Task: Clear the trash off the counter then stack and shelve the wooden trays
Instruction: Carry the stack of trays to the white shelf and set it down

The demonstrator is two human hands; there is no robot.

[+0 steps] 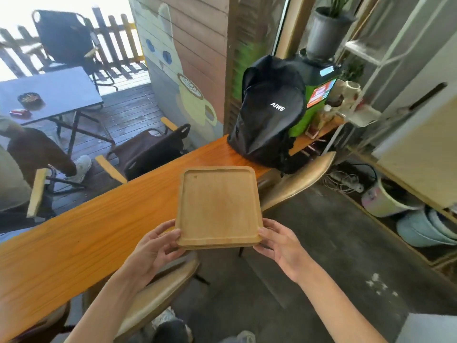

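Observation:
A stack of square wooden trays [218, 206] with raised rims is held level in front of me, above the inner edge of the orange wooden counter [81, 233]. My left hand [158, 246] grips the stack's near left corner, thumb on the rim. On the near right corner my right hand [277, 241] holds the same stack. From the near edge at least two trays show, one on the other. No trash is visible on the counter.
A black backpack [269, 115] stands at the counter's far end. Two tan chairs [296, 179] are tucked under the counter. Shelving with pale tubs [388, 201] runs along the right. A seated person [37, 149] and a dark table [49, 95] are outside, left.

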